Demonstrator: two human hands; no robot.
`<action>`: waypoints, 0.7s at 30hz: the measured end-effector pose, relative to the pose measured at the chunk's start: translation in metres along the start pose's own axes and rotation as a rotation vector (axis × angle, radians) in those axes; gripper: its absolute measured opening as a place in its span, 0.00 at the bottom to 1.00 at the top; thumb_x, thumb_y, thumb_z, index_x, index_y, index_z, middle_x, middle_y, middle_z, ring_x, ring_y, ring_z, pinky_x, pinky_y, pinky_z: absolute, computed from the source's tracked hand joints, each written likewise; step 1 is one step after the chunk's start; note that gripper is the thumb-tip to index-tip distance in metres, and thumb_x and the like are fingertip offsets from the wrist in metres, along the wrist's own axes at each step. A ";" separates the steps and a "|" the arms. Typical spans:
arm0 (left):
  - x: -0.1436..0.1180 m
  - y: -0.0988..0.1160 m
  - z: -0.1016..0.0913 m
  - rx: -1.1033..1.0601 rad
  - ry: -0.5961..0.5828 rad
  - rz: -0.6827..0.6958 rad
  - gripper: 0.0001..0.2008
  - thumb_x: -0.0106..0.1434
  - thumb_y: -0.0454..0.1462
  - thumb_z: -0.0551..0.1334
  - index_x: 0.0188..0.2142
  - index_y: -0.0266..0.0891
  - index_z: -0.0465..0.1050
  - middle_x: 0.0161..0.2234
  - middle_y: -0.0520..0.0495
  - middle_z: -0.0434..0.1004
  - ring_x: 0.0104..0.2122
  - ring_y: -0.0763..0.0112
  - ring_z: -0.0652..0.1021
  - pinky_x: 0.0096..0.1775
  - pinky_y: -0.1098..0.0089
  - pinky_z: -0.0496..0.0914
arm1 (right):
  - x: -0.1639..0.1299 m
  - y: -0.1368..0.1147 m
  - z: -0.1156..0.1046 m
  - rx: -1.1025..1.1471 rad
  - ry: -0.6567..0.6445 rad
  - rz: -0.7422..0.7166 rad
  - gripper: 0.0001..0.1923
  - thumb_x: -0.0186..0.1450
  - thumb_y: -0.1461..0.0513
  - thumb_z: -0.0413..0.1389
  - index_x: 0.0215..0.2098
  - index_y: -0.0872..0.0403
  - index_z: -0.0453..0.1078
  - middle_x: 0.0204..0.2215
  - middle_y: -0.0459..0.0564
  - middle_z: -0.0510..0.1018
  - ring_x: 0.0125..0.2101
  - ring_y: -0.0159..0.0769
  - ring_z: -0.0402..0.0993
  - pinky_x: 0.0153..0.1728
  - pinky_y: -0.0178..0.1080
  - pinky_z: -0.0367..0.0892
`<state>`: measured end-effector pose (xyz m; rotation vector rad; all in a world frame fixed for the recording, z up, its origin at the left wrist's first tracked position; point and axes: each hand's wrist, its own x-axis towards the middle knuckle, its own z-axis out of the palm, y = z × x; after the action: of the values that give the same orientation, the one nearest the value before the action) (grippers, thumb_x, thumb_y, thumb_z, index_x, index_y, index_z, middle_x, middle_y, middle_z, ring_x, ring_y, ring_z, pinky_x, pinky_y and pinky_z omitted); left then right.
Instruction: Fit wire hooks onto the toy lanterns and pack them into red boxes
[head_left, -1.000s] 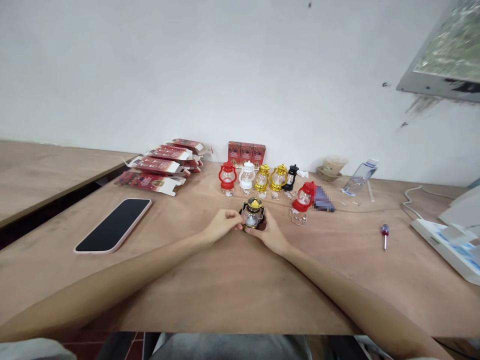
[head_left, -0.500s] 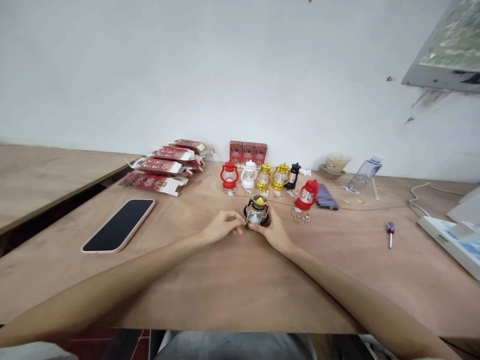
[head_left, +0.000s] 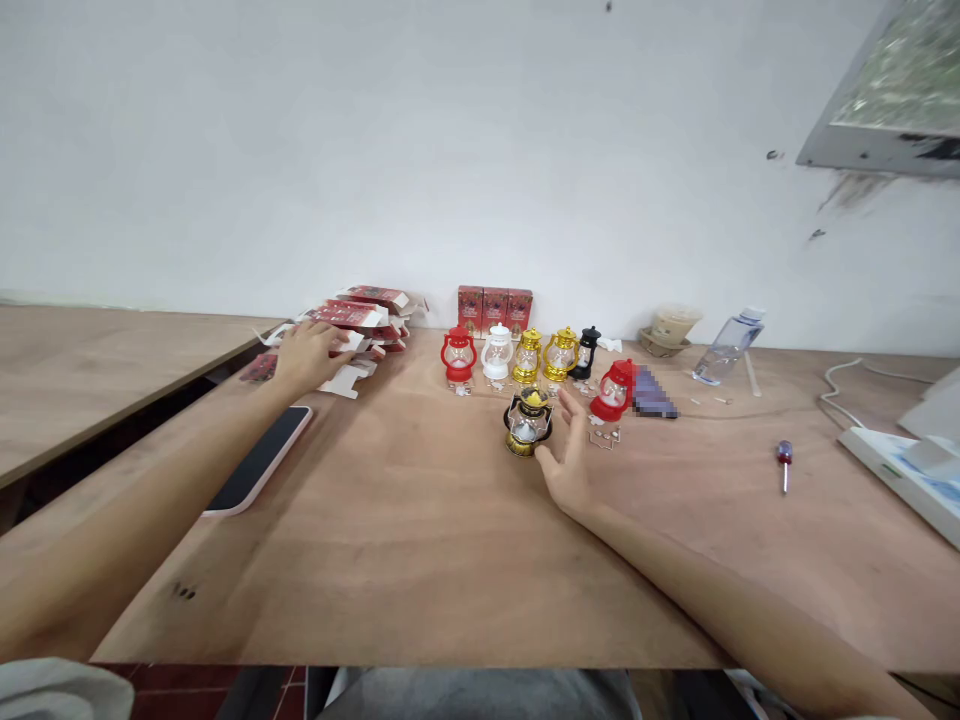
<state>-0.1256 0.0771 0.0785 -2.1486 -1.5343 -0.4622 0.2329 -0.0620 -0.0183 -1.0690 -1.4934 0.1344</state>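
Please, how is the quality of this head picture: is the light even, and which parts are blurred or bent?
Head view: soft, even light, only faint shadows under the hands; the left hand on the flat red boxes looks slightly smeared; a pixelated patch hides something beside the tipped red lantern; the table edges bow from the wide lens; the black-and-gold lantern is fairly sharp.

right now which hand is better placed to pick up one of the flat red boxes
Left. The left hand already rests on the stack of flat red boxes at the table's far left. The right hand is open beside the black and gold lantern, well away from the stack.
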 end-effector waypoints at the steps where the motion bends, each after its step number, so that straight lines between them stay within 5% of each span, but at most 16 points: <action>1: -0.002 -0.004 0.003 0.007 -0.004 0.012 0.22 0.64 0.46 0.53 0.47 0.27 0.66 0.48 0.35 0.70 0.50 0.51 0.67 0.48 0.54 0.60 | 0.000 -0.004 -0.002 -0.040 0.018 -0.083 0.36 0.53 0.68 0.50 0.60 0.55 0.48 0.58 0.58 0.57 0.60 0.48 0.52 0.59 0.57 0.50; 5: -0.002 -0.016 0.018 0.047 -0.025 0.062 0.27 0.60 0.46 0.59 0.52 0.27 0.60 0.53 0.34 0.67 0.50 0.53 0.66 0.51 0.51 0.56 | -0.006 -0.018 -0.004 -0.141 0.024 -0.391 0.38 0.52 0.68 0.51 0.61 0.55 0.48 0.57 0.59 0.56 0.58 0.51 0.54 0.56 0.59 0.56; 11: 0.008 -0.026 0.024 0.097 -0.005 0.141 0.17 0.62 0.37 0.57 0.47 0.29 0.65 0.48 0.38 0.72 0.45 0.60 0.69 0.49 0.56 0.55 | -0.014 -0.020 -0.001 -0.197 -0.001 -0.777 0.36 0.51 0.69 0.51 0.58 0.53 0.52 0.49 0.56 0.63 0.53 0.45 0.61 0.51 0.53 0.64; 18: -0.009 -0.011 -0.007 0.160 0.106 0.207 0.13 0.65 0.35 0.51 0.45 0.34 0.69 0.42 0.41 0.77 0.42 0.63 0.73 0.48 0.60 0.56 | -0.014 -0.017 0.002 -0.205 0.001 -0.836 0.32 0.52 0.70 0.50 0.55 0.52 0.55 0.48 0.54 0.65 0.52 0.42 0.63 0.49 0.50 0.65; 21: -0.035 0.014 -0.023 0.129 0.310 0.291 0.12 0.65 0.38 0.54 0.45 0.38 0.70 0.42 0.44 0.78 0.41 0.64 0.76 0.46 0.61 0.59 | -0.012 -0.018 0.001 -0.151 -0.054 -0.823 0.33 0.53 0.70 0.51 0.57 0.53 0.53 0.47 0.55 0.66 0.51 0.42 0.64 0.49 0.49 0.66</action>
<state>-0.1239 0.0330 0.0772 -2.0428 -1.0362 -0.5484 0.2203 -0.0798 -0.0163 -0.4947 -1.9001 -0.5356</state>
